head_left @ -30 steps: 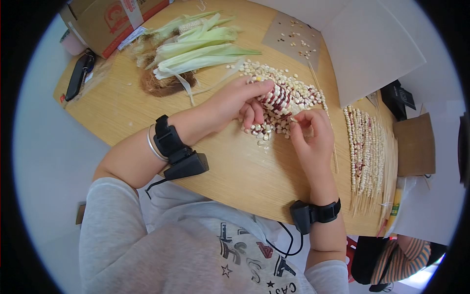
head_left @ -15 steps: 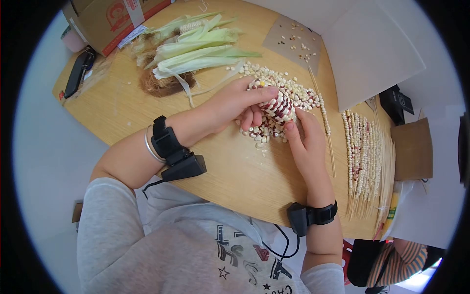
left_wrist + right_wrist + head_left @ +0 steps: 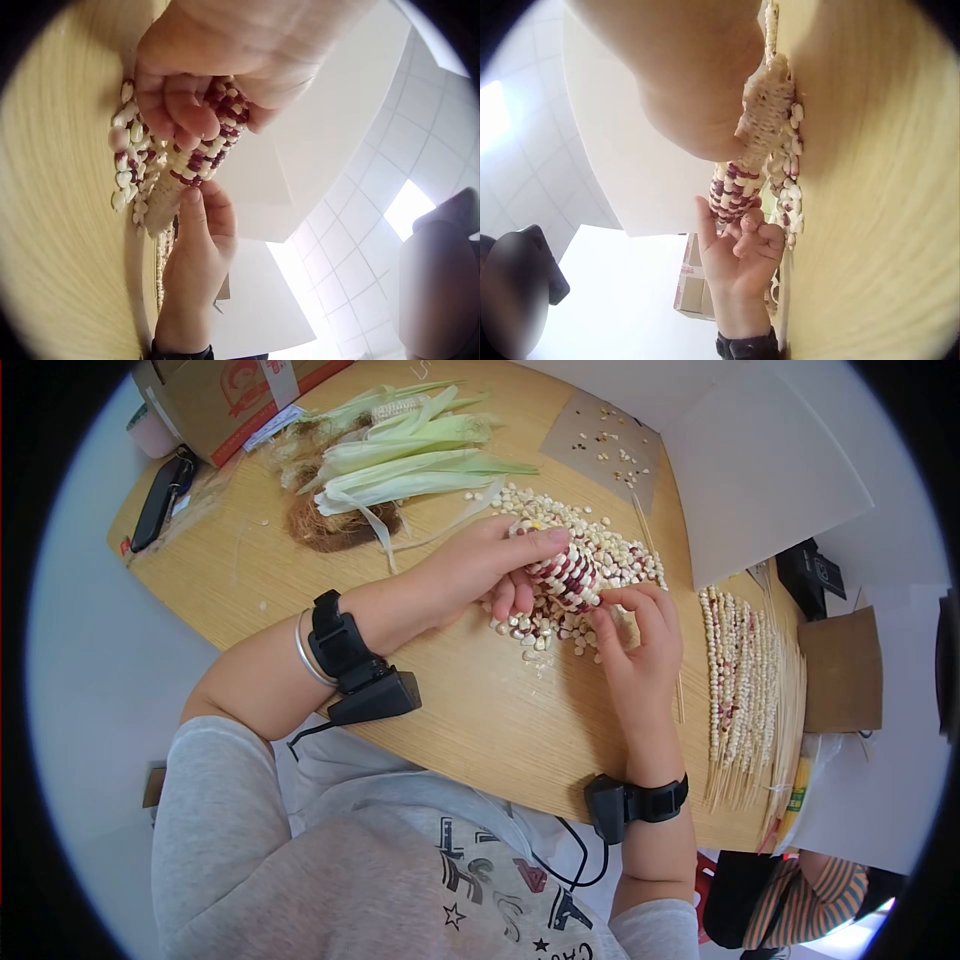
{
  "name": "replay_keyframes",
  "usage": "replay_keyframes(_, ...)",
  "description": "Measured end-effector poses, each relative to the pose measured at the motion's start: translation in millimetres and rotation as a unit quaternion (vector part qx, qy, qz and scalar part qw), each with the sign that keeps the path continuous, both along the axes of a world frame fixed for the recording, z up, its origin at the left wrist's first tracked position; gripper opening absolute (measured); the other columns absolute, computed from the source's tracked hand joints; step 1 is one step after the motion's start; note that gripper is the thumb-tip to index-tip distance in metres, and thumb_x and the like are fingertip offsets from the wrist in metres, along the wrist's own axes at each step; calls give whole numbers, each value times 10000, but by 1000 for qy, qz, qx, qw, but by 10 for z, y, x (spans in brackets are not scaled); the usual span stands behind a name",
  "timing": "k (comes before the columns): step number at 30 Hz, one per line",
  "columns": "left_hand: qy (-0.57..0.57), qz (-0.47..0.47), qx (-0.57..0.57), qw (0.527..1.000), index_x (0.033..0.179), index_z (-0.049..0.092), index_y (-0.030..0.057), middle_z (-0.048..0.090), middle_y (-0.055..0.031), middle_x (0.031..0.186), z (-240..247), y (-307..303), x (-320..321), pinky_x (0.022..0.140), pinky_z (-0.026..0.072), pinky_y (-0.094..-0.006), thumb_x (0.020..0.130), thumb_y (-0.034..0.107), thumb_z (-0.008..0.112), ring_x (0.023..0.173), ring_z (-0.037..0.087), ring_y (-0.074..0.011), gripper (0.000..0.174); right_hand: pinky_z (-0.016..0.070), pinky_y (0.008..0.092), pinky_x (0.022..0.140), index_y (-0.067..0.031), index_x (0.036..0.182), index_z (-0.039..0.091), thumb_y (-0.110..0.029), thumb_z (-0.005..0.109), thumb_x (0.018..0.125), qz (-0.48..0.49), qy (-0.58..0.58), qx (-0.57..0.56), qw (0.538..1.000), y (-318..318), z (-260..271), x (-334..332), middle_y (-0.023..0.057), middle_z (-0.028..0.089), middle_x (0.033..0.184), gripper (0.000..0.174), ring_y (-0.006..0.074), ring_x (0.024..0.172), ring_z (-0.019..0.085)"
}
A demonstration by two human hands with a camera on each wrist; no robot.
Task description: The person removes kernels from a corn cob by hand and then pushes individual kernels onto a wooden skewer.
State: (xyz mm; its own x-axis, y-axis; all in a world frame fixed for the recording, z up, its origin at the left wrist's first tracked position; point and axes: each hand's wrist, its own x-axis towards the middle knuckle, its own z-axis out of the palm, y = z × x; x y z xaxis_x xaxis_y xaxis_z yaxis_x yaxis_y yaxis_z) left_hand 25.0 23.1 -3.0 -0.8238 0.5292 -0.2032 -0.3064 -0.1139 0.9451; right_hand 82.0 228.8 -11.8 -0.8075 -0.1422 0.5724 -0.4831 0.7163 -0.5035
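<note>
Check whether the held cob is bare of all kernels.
No, dark red and pale kernels line the cob beside the left hand.

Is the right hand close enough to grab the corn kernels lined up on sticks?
Probably yes. The kernels on sticks lie beyond the right hand, and nothing tall seems to block them. Its fingers are on the corn cob, though.

Office-like room, gridded ceiling [image 3: 358,184]
</note>
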Motion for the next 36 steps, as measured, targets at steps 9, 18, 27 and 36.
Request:
replay_keyframes(9,32,12,-14,999,888,534,37,576,-82,565,11,5,-5,328,358,-171,896,437,549,353,470,-67,400,430,364,757,-29,801,558,-19,666,686,4,12,-21,1000,-9,12,1,125,553,875,158,293,841,542)
replay_keyframes(18,21,11,-26,999,863,548,43,576,-74,561,8,13,-22,328,353,-175,905,449,524,353,470,-67,410,419,399,820,3,995,577,-128,674,737,13,21,-36,999,-57,80,6,156,547,946,306,332,920,526)
replay_keyframes(27,47,8,-27,999,829,597,40,580,-64,568,15,12,-1,341,355,-177,883,486,538,367,473,-70,453,435,396,821,27,1076,570,-183,643,798,20,-68,15,997,-10,-33,-9,185,587,999,356,342,934,555)
replay_keyframes(36,38,12,-32,999,801,624,16,585,-71,559,6,3,-2,349,377,-183,858,532,545,375,487,-84,525,438,375,801,15,1061,583,-90,605,781,29,-79,-35,996,1,-58,-21,170,581,990,300,322,907,555)
